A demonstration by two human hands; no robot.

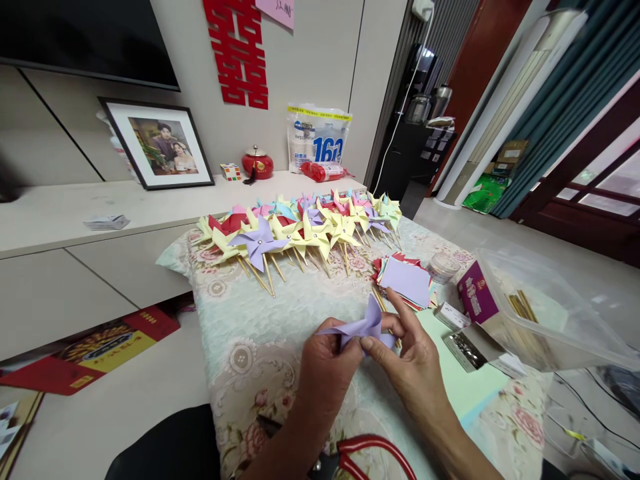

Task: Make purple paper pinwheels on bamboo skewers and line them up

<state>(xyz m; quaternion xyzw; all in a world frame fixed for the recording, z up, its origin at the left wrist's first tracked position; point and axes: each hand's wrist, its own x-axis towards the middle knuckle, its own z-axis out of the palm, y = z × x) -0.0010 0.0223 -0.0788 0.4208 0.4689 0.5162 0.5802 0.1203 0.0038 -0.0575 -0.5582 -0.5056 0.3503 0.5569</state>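
My left hand (325,363) and my right hand (407,357) pinch a folded purple paper pinwheel (367,325) between them, just above the flowered tablecloth (250,333). The paper's flaps stick up and out to the left. Right behind it lies a stack of coloured paper squares (405,280) with a purple sheet on top. Further back, several finished paper pinwheels on wooden sticks (300,230) lie in rows, in yellow, purple, red, pink and blue.
A clear plastic box with wooden sticks (540,313) stands at the right, next to a purple carton (477,300) and a round tape roll (443,265). Red-handled scissors (370,453) lie near me. A low cabinet (75,213) holds a framed photo (160,143).
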